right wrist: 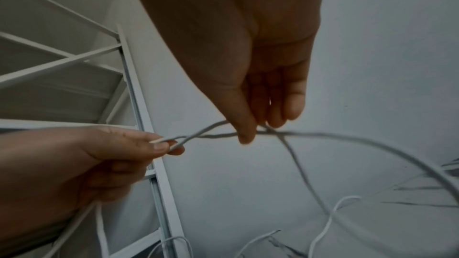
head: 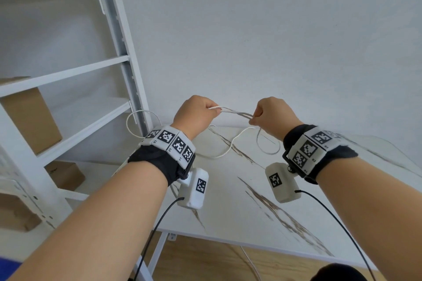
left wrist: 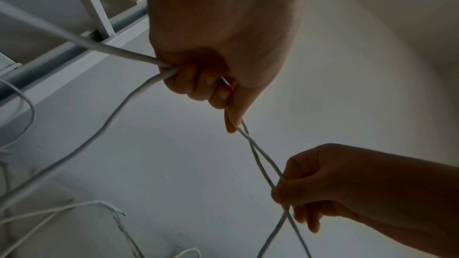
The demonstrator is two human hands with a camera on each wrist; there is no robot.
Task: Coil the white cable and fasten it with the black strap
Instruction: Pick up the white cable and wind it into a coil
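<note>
On the left stands a white shelf point(head: 68, 70), and a loop of the cable point(head: 237, 113) hangs in front of its post. Our left hand point(head: 194, 116) is held up above the tabletop point(head: 262, 189), its grip closed round the cable: two strands enter the curled fingers on the shelf side and two leave past the thumb. Between our hands the two strands run nearly level, left to right, crossing once on the way. That is the cable's long axis here; the rest sags to the tabletop in loose curves, so it points nowhere in particular. Our right hand point(head: 271, 118) pinches the strands between thumb and fingertips, and from there the cable drops in a loop towards the tabletop.

We judge the coiling has barely begun. To do it well, we should keep the left grip firm as the anchor, let the right hand slide along and bring each new turn back to the left, matching loop sizes and undoing the cross so no twist builds up. We cannot see the strap in any view.
</note>
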